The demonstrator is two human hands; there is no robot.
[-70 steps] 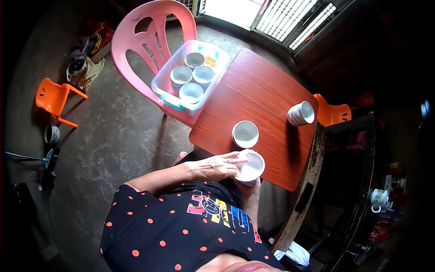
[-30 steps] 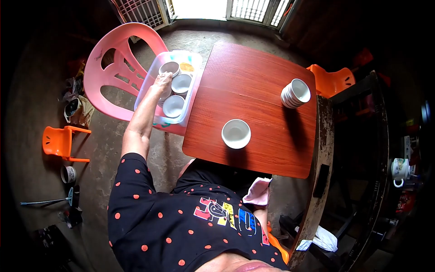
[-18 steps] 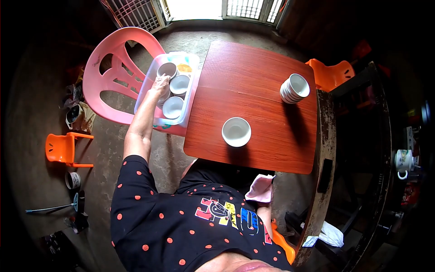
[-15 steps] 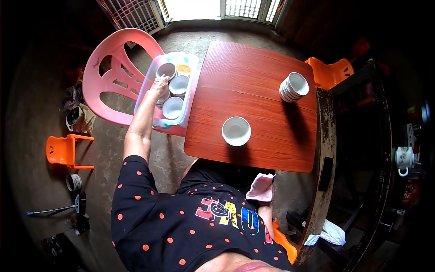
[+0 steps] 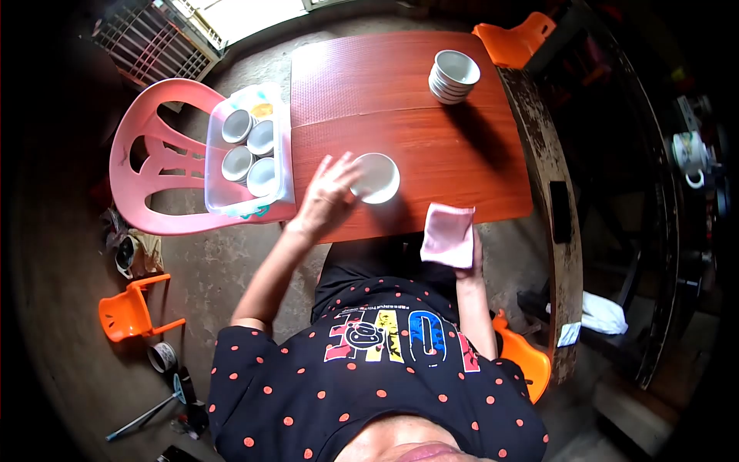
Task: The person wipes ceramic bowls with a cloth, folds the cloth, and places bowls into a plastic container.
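One red table [image 5: 331,88] fills the middle of your view, and along its right side runs the worn wooden bench [image 5: 566,269], paint flaking. Over to the left, a pink chair [image 5: 150,178] stands against that side, and on its seat, just beside the table edge, sits your clear tub [image 5: 286,173]. Three orange seats next: one stool [image 5: 127,314] on the floor at lower left, another [image 5: 514,45] past the table's far right corner, a third [image 5: 527,366] partly hidden behind your right side. Now the far right of the tabletop: a stack of bowls [image 5: 454,81], rims up, leaning a little, throwing a long shadow. In the tub, four bowl tops [image 5: 239,125] show close together, two by two. Your right hand [image 5: 476,258] is at the near edge, closed around a folded pink cloth [image 5: 450,235] that hides most of the grip. And your left hand [image 5: 329,196]! Over the table's near left part, palm down, fingers spread and loose, grasping nothing you can make out. Its blurred tips overlap the left rim of the lone bowl [image 5: 379,179], which sits upright near the front edge; touching or just above, you cannot tell.
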